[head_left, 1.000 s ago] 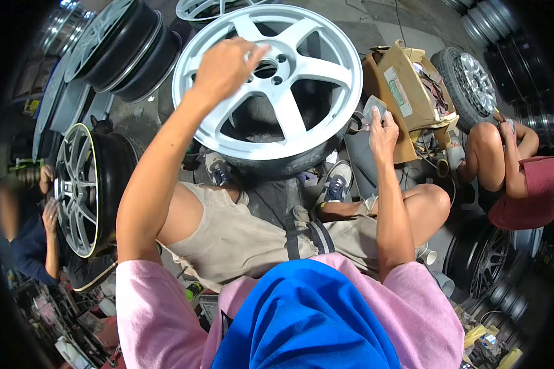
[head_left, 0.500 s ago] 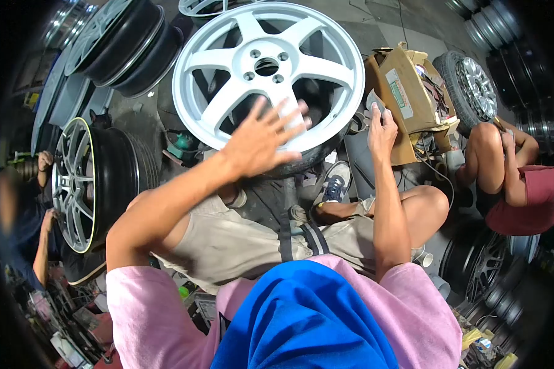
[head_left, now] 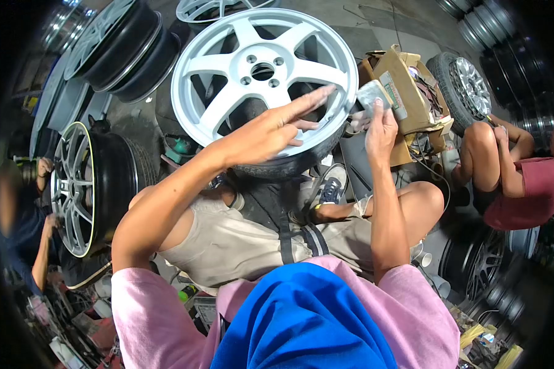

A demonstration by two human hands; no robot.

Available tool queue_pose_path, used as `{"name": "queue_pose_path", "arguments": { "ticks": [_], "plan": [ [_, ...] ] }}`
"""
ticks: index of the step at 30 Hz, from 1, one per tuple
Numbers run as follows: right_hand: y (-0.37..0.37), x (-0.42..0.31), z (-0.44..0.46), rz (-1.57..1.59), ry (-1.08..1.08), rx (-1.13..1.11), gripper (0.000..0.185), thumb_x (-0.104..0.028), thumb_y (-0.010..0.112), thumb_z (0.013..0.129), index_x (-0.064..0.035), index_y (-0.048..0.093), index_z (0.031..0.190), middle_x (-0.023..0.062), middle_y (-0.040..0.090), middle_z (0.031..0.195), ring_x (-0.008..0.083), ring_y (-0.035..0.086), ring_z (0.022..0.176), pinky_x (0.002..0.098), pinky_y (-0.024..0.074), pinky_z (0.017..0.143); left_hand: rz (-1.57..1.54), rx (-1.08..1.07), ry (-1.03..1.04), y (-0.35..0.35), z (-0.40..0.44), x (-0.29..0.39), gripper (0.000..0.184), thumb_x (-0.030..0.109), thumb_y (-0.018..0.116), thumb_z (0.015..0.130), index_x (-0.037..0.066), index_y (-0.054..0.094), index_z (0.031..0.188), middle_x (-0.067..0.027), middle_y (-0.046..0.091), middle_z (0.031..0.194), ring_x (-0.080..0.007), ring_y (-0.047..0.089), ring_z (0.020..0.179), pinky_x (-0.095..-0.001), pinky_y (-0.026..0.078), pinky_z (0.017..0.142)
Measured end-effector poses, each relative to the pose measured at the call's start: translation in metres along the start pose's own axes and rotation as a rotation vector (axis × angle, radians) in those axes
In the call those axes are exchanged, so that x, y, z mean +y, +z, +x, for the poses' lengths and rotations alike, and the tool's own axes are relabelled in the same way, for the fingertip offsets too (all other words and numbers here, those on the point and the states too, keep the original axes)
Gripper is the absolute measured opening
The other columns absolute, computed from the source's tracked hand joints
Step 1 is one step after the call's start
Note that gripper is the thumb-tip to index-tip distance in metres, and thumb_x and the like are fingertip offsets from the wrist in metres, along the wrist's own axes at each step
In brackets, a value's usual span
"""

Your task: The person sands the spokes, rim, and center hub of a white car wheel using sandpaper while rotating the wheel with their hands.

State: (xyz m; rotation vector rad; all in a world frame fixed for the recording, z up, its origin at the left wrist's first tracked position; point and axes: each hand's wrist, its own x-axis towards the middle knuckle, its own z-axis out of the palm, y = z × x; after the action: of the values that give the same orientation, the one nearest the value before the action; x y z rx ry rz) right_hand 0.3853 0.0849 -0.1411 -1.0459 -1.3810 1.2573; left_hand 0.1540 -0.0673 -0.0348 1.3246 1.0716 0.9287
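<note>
The white, six-spoked metal wheel (head_left: pixel 260 87) lies face up in the far middle of the scene, straight ahead of the seated person, above a black rubber tyre (head_left: pixel 271 170) whose tread shows along the near side. Being round, its face has no long axis to follow; what counts is which part of the rim each hand has close by. The left hand (head_left: pixel 271 130) is over the wheel's near right part, its fingers stretched out and pointing right and slightly far, so that the fingertips lie towards the right rim; it holds nothing that can be seen, and blur hides whether it touches the metal. The right hand (head_left: pixel 381 130) is just outside the wheel on the right, pinching a pale grey, flat, squarish pad (head_left: pixel 372 94) between thumb and fingers. The pad stands at the far end of that hand, tilted, with the right rim immediately to its left; whether pad and rim meet cannot be told. Of the two, the left hand is nearer the hub, which lies far and a little left of it, while the right hand lies between the wheel and a brown cardboard box (head_left: pixel 410 101) farther right.
</note>
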Motion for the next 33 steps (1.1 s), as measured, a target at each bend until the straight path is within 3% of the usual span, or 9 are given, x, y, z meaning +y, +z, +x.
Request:
{"name": "queue_pose_path", "arguments": {
  "ticks": [4, 11, 14, 17, 20, 23, 24, 28, 33],
  "plan": [
    [0.019, -0.019, -0.018, 0.056, 0.052, -0.191, 0.03, -0.027, 0.056, 0.109, -0.0018, 0.063, 0.124, 0.0093, 0.074, 0.087, 0.0121, 0.069, 0.067, 0.0249, 0.0539, 0.057, -0.418, -0.008, -0.143, -0.01, 0.008, 0.026, 0.085, 0.03, 0.05, 0.096, 0.031, 0.005, 0.168, -0.0149, 0.02, 0.172, -0.0391, 0.051, 0.14, -0.0543, 0.049, 0.106],
    [0.046, -0.045, -0.048, 0.443, 0.424, -0.449, 0.028, -0.017, 0.069, 0.099, -0.0025, 0.065, 0.123, 0.0103, 0.075, 0.1, 0.015, 0.073, 0.084, 0.0284, 0.059, 0.071, -0.222, -0.039, -0.167, 0.0, 0.016, 0.041, 0.077, 0.067, 0.034, 0.105, 0.034, 0.003, 0.167, -0.0163, 0.012, 0.172, -0.0384, 0.066, 0.118, -0.0446, 0.063, 0.084],
    [0.058, -0.056, -0.068, 0.517, 0.501, -0.47, 0.029, -0.024, 0.069, 0.1, -0.0042, 0.065, 0.12, 0.0036, 0.071, 0.1, 0.012, 0.068, 0.084, 0.0294, 0.0556, 0.073, 0.089, -0.115, -0.179, 0.01, 0.017, 0.03, 0.075, 0.062, 0.034, 0.107, 0.031, 0.003, 0.167, -0.02, 0.02, 0.17, -0.0288, 0.067, 0.11, -0.0349, 0.063, 0.075],
    [0.059, -0.047, -0.078, 0.523, 0.471, -0.502, 0.032, -0.032, 0.066, 0.103, -0.0055, 0.062, 0.12, 0.0038, 0.068, 0.103, 0.0125, 0.067, 0.09, 0.0307, 0.0549, 0.079, 0.684, 0.02, 0.06, 0.022, 0.023, 0.005, 0.069, 0.055, 0.039, 0.109, 0.028, 0.014, 0.167, -0.0263, 0.021, 0.168, -0.0432, 0.04, 0.147, -0.0488, 0.038, 0.118],
    [0.062, -0.027, -0.083, 0.605, 0.436, -0.505, 0.037, -0.037, 0.063, 0.104, -0.0039, 0.061, 0.12, 0.0049, 0.067, 0.107, 0.0146, 0.066, 0.095, 0.0314, 0.0554, 0.081, 0.483, -0.055, 0.059, 0.026, 0.023, 0.01, 0.065, 0.053, 0.039, 0.109, 0.024, 0.024, 0.166, -0.0246, 0.021, 0.169, -0.0421, 0.024, 0.155, -0.0505, 0.017, 0.126],
    [0.065, 0.008, -0.088, 0.737, 0.613, -0.426, 0.04, -0.035, 0.063, 0.104, -0.0024, 0.06, 0.126, 0.0057, 0.067, 0.111, 0.0157, 0.066, 0.099, 0.0339, 0.0572, 0.081, 0.525, -0.243, 0.066, 0.042, 0.017, 0.021, 0.064, 0.056, 0.033, 0.109, 0.022, 0.033, 0.163, -0.0262, 0.02, 0.168, -0.0439, 0.026, 0.153, -0.0504, 0.021, 0.126],
    [0.073, -0.012, -0.083, 0.419, 0.413, -0.265, 0.04, -0.024, 0.065, 0.104, -0.0025, 0.057, 0.136, 0.0072, 0.067, 0.118, 0.0149, 0.065, 0.1, 0.0339, 0.058, 0.081, 0.612, -0.16, 0.212, 0.045, 0.016, 0.003, 0.052, 0.046, 0.042, 0.11, 0.013, 0.056, 0.148, -0.0253, 0.044, 0.157, -0.0428, 0.047, 0.141, -0.0498, 0.035, 0.118],
    [0.045, -0.016, -0.042, 0.104, -0.011, -0.143, 0.029, -0.014, 0.073, 0.097, -0.0017, 0.068, 0.123, 0.0033, 0.073, 0.101, 0.0117, 0.067, 0.087, 0.0284, 0.0546, 0.074, 0.56, 0.061, 0.234, 0.021, 0.008, 0.026, 0.036, 0.028, 0.055, 0.106, -0.004, 0.069, 0.117, -0.0204, 0.07, 0.115, -0.035, 0.067, 0.112, -0.0419, 0.051, 0.097],
    [0.021, -0.022, -0.027, 0.083, 0.017, -0.077, 0.019, -0.013, 0.073, 0.097, 0.0021, 0.067, 0.108, 0.0075, 0.073, 0.092, 0.0134, 0.072, 0.075, 0.0282, 0.059, 0.066, 0.95, 0.124, -0.216, 0.017, -0.034, -0.009, 0.051, 0.037, 0.056, 0.105, -0.005, 0.058, 0.134, -0.027, 0.065, 0.116, -0.0459, 0.064, 0.106, -0.0499, 0.051, 0.093]
  ]
}}
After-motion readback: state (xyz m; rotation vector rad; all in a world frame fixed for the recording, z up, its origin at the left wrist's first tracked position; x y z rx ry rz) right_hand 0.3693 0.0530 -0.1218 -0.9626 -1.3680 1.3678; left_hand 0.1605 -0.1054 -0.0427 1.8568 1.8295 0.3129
